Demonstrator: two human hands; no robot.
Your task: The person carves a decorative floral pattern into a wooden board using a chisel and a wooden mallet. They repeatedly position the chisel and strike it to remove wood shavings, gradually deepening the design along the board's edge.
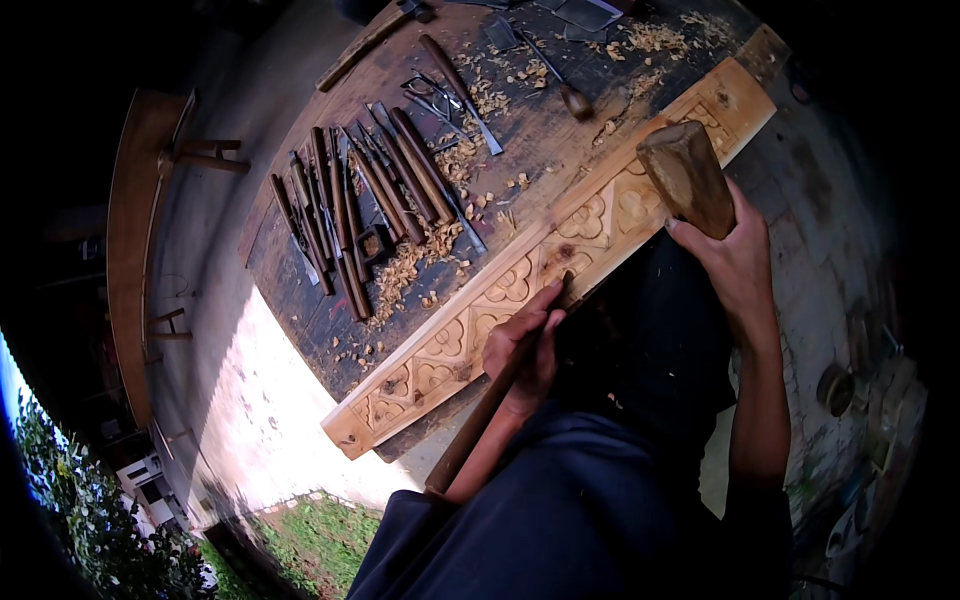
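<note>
Left to right, I see loose tools (411,185) and shavings (400,272) on a workbench (545,185). A pale board (562,258) slants along its near edge, flower motifs (510,282) carved along most of its length; what remains, I cannot tell. The left hand (505,342) grasps a chisel (474,432) angled toward it; the right hand (737,248) clenches a wooden mallet (690,185).

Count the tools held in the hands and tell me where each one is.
2: a chisel in the left hand, slanting up to the carved board, and a wooden mallet in the right hand. No other held tool shows.
</note>
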